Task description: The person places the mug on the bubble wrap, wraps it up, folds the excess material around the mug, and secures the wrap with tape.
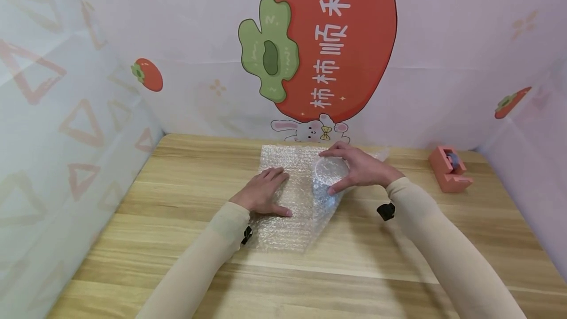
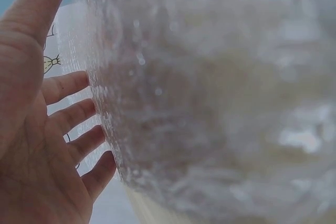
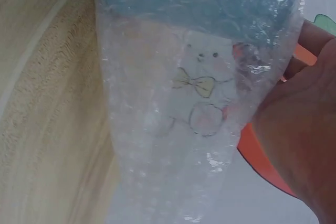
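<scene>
A sheet of bubble wrap (image 1: 294, 230) lies on the wooden table, its right part raised and folded about a clear, round-topped thing (image 1: 331, 171) like a cup. My right hand (image 1: 361, 165) grips this round thing from the right, thumb on the near side and fingers on the far side. My left hand (image 1: 264, 193) rests spread on the left part of the wrap. In the left wrist view, the fingertips touch the wrap (image 2: 210, 108). In the right wrist view, wrap (image 3: 168, 98) covers much of the frame and hides the thing's exact shape.
A pink tape dispenser (image 1: 451, 170) with a roll of tape stands at the table's back right. Printed cloth walls (image 1: 195, 92) enclose the back and both sides of the wooden table (image 1: 177, 171).
</scene>
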Motion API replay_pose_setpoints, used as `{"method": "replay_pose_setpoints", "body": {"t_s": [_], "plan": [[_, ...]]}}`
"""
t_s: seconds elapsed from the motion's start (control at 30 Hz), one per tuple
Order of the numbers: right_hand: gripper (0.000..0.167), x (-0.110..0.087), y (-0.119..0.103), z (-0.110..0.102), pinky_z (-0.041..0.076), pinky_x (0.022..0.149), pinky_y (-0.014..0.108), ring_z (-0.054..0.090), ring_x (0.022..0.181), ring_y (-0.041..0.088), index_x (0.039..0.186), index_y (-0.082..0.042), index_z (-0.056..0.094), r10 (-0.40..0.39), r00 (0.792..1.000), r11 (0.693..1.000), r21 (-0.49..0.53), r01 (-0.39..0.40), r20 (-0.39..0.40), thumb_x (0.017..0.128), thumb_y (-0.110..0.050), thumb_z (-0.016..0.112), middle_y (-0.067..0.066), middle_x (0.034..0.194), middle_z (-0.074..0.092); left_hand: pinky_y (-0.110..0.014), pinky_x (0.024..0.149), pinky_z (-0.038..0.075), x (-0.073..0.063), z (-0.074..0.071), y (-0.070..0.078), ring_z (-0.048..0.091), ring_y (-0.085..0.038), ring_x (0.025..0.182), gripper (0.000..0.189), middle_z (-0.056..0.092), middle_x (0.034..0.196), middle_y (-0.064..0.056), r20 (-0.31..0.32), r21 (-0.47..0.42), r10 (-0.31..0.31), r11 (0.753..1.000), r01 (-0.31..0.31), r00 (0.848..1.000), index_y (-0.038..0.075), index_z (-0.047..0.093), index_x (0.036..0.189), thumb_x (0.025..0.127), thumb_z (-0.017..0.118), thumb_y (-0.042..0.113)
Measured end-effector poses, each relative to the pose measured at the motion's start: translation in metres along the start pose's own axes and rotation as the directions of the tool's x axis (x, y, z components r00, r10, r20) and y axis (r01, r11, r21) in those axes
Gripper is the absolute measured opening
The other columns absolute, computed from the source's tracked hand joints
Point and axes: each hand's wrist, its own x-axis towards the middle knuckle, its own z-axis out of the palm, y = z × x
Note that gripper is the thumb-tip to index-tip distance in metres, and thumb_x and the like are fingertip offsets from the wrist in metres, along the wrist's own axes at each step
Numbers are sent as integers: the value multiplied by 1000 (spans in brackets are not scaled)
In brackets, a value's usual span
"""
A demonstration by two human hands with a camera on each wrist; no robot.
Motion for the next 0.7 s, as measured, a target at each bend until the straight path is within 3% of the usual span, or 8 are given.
{"method": "replay_pose_setpoints", "body": {"t_s": [0.23, 0.7], "plan": [[95, -3, -7, -4, 43, 105, 53, 44, 124, 25, 146, -18, 56, 56, 998, 997, -62, -54, 30, 66, -53, 93, 5, 131, 47, -53, 119, 25, -1, 0, 0, 22, -34, 151, 104, 24, 165, -14, -6, -16, -4, 1000, 4, 1000, 10, 34, 157, 80, 76, 65], [100, -7, -11, -6, 43, 104, 56, 43, 126, 27, 148, -17, 53, 52, 999, 992, -111, -51, 2, 64, -56, 92, 6, 133, 48, -53, 119, 26, -3, 0, 1, 24, -35, 150, 104, 24, 164, -16, -10, -6, 12, 1000, -12, 1000, 9, 34, 157, 80, 76, 65]]}}
